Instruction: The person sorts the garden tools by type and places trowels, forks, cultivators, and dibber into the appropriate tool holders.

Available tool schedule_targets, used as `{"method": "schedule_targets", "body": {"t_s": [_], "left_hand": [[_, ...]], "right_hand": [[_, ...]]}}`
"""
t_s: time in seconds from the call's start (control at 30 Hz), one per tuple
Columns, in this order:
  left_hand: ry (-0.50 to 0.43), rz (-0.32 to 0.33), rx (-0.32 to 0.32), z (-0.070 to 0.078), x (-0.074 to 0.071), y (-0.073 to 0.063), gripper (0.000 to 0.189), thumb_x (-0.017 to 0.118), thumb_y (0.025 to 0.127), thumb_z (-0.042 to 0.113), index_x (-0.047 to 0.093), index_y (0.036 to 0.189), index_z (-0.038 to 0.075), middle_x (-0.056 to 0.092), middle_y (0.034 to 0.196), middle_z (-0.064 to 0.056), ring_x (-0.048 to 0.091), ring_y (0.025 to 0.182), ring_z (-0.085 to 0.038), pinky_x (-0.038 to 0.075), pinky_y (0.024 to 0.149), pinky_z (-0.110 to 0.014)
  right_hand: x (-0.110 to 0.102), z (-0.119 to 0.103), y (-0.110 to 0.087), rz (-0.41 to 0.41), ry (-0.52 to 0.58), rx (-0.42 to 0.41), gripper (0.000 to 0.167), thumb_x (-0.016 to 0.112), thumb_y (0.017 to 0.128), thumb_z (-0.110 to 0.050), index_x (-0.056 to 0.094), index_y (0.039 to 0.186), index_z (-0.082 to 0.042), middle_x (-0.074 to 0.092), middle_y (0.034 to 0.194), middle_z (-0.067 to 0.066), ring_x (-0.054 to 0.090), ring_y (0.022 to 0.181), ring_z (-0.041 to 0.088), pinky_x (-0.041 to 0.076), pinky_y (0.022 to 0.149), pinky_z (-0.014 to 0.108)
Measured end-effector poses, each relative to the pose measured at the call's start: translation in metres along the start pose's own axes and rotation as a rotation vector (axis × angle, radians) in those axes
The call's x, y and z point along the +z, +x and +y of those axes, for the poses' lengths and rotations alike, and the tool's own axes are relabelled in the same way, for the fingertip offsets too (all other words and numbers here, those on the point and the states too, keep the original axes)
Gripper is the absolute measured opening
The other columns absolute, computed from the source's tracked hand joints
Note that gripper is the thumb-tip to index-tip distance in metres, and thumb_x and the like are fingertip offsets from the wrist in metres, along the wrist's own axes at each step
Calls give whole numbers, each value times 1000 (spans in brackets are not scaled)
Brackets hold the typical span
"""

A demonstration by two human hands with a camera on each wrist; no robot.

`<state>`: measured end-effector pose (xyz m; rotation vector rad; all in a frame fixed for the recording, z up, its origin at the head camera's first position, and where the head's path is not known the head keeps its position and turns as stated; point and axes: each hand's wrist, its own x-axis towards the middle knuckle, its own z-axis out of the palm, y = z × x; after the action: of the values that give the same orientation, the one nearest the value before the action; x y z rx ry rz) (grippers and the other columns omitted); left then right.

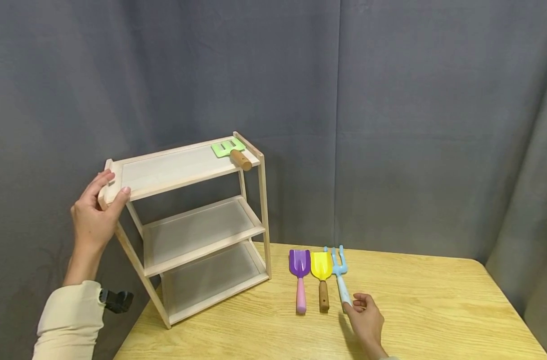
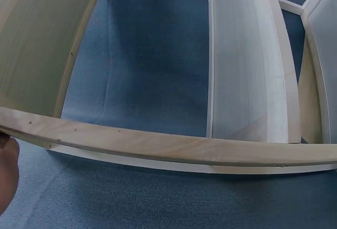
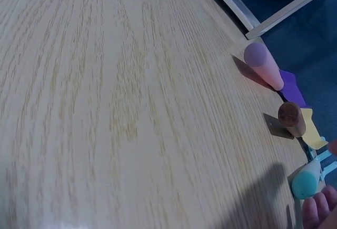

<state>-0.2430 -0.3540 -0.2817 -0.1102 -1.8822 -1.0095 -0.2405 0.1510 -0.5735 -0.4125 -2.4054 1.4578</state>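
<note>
A light wooden three-tier shelf point(image 1: 201, 237) stands on the left of the table, tilted in the head view. My left hand point(image 1: 93, 215) grips its upper left end, thumb at the front and fingers over the side rail. In the left wrist view, the wooden side rail point(image 2: 158, 142) crosses the frame. On the top tier lies a green slotted spatula-like tool point(image 1: 228, 147) with a brown handle. My right hand point(image 1: 365, 320) is at the handle of a light blue fork point(image 1: 341, 280), thumb against it, a gap showing to the fingers. Beside the fork lie a yellow shovel point(image 1: 322, 265) and a purple shovel point(image 1: 299, 262) with a pink handle.
The wooden table point(image 1: 435, 300) extends to the right of the tools. A grey curtain point(image 1: 390, 125) hangs behind it. A black strap device point(image 1: 116, 301) sits on the left wrist.
</note>
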Motion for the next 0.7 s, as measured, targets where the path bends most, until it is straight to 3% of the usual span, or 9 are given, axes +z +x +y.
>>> {"method": "schedule_targets", "body": {"t_s": [0.2, 0.47, 0.7], "left_hand": [[-15, 4, 12, 0, 0, -1, 43, 74, 83, 13, 65, 121, -4, 59, 131, -14, 46, 130, -17, 34, 104, -23], [-15, -5, -11, -2, 0, 0, 44, 74, 83, 12, 64, 123, -3, 58, 133, -12, 45, 131, -17, 34, 104, -23], [-18, -2, -4, -3, 0, 1, 44, 74, 82, 11, 64, 122, -3, 59, 132, -13, 45, 130, -17, 34, 104, -23]], "right_hand": [[1, 3, 0, 8, -29, -7, 34, 74, 80, -13, 61, 106, 5, 65, 94, 16, 65, 85, 29, 50, 65, 27], [2, 9, 2, -2, -76, 3, 36, 74, 80, -14, 60, 106, 7, 64, 89, 17, 66, 81, 32, 51, 65, 39], [6, 12, 5, 8, -102, 6, 32, 73, 79, -14, 62, 102, 6, 64, 84, 11, 63, 75, 26, 47, 63, 33]]}}
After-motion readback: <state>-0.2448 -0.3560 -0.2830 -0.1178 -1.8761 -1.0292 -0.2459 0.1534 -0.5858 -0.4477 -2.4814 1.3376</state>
